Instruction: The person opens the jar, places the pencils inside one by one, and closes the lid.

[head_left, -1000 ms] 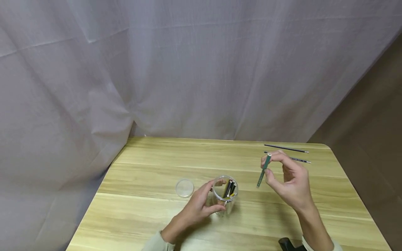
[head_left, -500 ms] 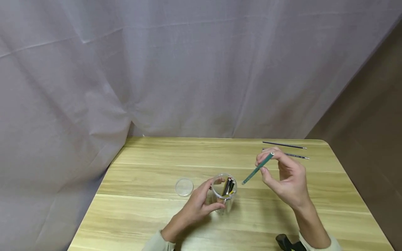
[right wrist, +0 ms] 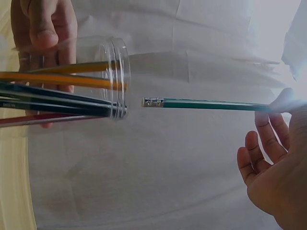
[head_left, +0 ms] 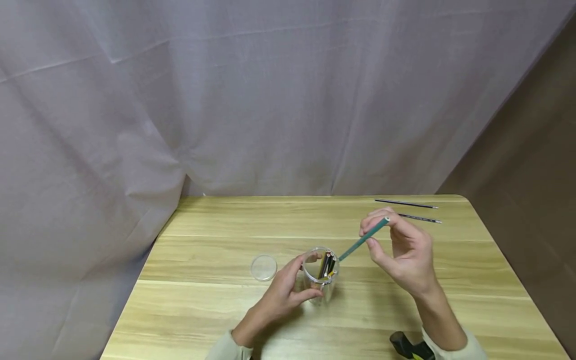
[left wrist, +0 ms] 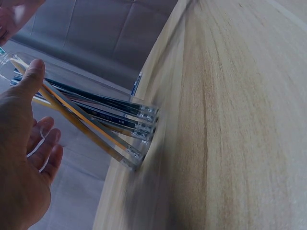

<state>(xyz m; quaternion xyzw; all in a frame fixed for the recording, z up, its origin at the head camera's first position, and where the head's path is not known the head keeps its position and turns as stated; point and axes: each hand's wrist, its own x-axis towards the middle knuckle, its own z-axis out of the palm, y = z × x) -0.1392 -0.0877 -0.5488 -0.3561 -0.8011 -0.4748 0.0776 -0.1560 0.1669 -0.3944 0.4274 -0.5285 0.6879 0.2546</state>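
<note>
My left hand (head_left: 283, 290) grips a clear plastic jar (head_left: 330, 290) around its side, the thumb in front. Several pencils (left wrist: 96, 112) stand inside the jar, yellow, dark and red ones, with their eraser ends at the bottom. A green pencil (right wrist: 206, 104) is pinched between thumb and fingers of my right hand (head_left: 405, 255). It slants down to the left, and its metal-capped eraser end is just outside the jar's mouth, apart from the rim in the right wrist view.
A round clear lid (head_left: 263, 268) lies on the wooden table (head_left: 189, 310) left of the jar. Two dark pencils (head_left: 407, 203) lie at the back right. A black and yellow object (head_left: 405, 345) sits at the front, by the right sleeve. Grey cloth (head_left: 270, 100) hangs behind.
My right hand has moved slightly left and tilted the green pencil, bringing its eraser end over to the jar. The left hand keeps its grip on the jar.
</note>
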